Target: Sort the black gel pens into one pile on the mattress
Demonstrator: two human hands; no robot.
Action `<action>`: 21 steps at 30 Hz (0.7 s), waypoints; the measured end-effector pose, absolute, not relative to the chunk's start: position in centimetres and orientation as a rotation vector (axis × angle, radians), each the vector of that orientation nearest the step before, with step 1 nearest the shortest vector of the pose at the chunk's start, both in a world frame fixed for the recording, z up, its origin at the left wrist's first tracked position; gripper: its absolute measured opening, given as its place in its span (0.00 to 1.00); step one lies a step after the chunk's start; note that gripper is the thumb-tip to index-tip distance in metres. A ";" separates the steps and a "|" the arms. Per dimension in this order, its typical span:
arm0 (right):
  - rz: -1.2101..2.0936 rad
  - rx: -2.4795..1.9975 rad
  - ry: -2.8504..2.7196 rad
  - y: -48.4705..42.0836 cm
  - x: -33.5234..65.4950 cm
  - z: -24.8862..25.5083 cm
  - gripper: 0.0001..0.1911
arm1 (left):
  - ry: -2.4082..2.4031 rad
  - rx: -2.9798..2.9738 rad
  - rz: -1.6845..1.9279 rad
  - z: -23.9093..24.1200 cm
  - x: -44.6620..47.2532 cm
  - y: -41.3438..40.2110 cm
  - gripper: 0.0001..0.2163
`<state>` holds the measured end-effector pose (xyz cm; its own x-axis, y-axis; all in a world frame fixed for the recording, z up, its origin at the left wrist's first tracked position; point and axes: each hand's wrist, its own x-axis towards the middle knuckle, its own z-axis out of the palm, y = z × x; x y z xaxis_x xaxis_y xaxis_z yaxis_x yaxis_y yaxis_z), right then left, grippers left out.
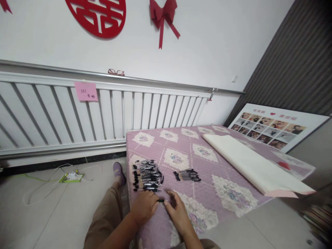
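Observation:
A dark pen (pixel 161 200) lies level between my two hands, just above or on the purple bed cover. My left hand (pixel 145 206) is closed on the pen's left end, its fingers bent over it. At the other end, the thumb of my right hand (pixel 179 212) touches or nearly touches the pen, while the forefinger is bent and apart from the thumb. Beyond my left hand is a large pile of pens (pixel 147 175) with black caps and clear barrels. To its right lies a smaller group of similar pens (pixel 187 175).
A rolled cream sheet (pixel 238 162) lies across the patterned bed (pixel 178 141). Behind the bed runs a white radiator (pixel 145 109) with a pink note (pixel 86 91). A photo board (pixel 272 126) leans at the right. On the floor lies a power strip (pixel 73 177) with cables.

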<state>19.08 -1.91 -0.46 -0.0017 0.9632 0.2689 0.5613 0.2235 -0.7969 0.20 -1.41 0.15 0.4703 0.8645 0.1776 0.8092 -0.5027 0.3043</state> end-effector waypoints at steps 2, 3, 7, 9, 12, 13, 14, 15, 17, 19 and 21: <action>0.575 -1.455 -1.734 -1.9 18.8 -0.2 0.11 | 1.472 2.530 0.457 0.3 0.2 -1.4 0.08; 0.556 -1.454 -1.770 -1.9 18.6 -0.1 0.11 | 1.471 2.528 0.450 0.4 0.2 -1.5 0.08; 0.525 -1.455 -1.813 -1.9 18.3 0.4 0.16 | 1.476 2.527 0.398 0.8 0.2 -1.5 0.08; 0.554 -1.442 -1.801 -2.0 18.4 0.5 0.15 | 1.481 2.522 0.392 1.0 0.2 -1.6 0.08; 0.648 -1.410 -1.762 -2.0 18.7 0.4 0.12 | 1.480 2.508 0.420 1.0 0.2 -1.6 0.08; 0.680 -1.402 -1.740 -2.0 18.8 0.4 0.12 | 1.476 2.505 0.430 1.0 0.2 -1.6 0.08; 0.708 -1.397 -1.716 -2.0 18.9 0.4 0.11 | 1.473 2.503 0.441 1.0 0.2 -1.6 0.07; 0.735 -1.395 -1.691 -2.0 19.0 0.4 0.11 | 1.473 2.502 0.454 0.9 0.2 -1.6 0.07; 0.788 -1.396 -1.634 -2.1 19.1 0.3 0.11 | 1.480 2.499 0.481 0.8 0.2 -1.6 0.07; 0.839 -1.402 -1.565 -2.1 19.2 0.2 0.13 | 1.499 2.490 0.504 0.7 0.2 -1.6 0.08; 0.857 -1.412 -1.490 -2.2 19.2 0.0 0.14 | 1.520 2.474 0.528 0.5 0.2 -1.6 0.08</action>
<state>19.24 -2.23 -0.01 0.0399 0.9896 0.1385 0.3784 0.1133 -0.9187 0.21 -1.57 0.50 0.4108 0.8895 0.1999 0.8220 -0.4562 0.3410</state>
